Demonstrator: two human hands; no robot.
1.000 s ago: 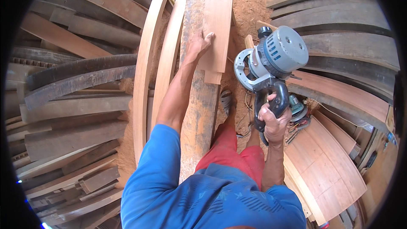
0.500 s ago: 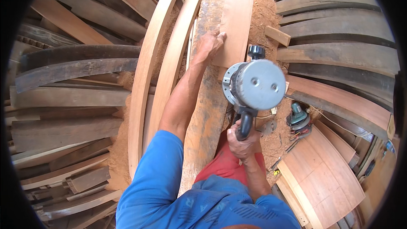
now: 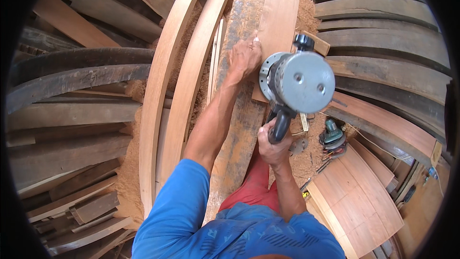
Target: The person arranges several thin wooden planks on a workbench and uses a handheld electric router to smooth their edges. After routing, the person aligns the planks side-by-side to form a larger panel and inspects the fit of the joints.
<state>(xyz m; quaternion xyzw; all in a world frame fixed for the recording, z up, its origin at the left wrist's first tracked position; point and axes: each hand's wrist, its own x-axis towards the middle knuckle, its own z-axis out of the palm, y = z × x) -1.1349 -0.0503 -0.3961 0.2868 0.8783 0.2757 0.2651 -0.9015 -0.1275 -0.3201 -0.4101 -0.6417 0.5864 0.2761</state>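
My left hand (image 3: 244,57) presses flat on a smooth reddish board (image 3: 280,14) that lies on a rough weathered plank (image 3: 242,115). In my right hand (image 3: 273,144) I grip the black handle of a grey electric power tool (image 3: 299,81) with a round motor housing and a black knob on top. The tool hangs over the near end of the board, just right of my left hand. My forearms come up from the lower edge, in blue sleeves.
Two curved pale wooden ribs (image 3: 167,81) lie left of the plank. Dark curved timbers (image 3: 72,76) pile up at left and more curved boards (image 3: 383,43) at right. A small green power tool (image 3: 333,136) sits in sawdust at right, beside flat curved panels (image 3: 364,196).
My right hand has swung the grey power tool left and up, from beside the boards to over the reddish board. My left hand has stayed on the board.
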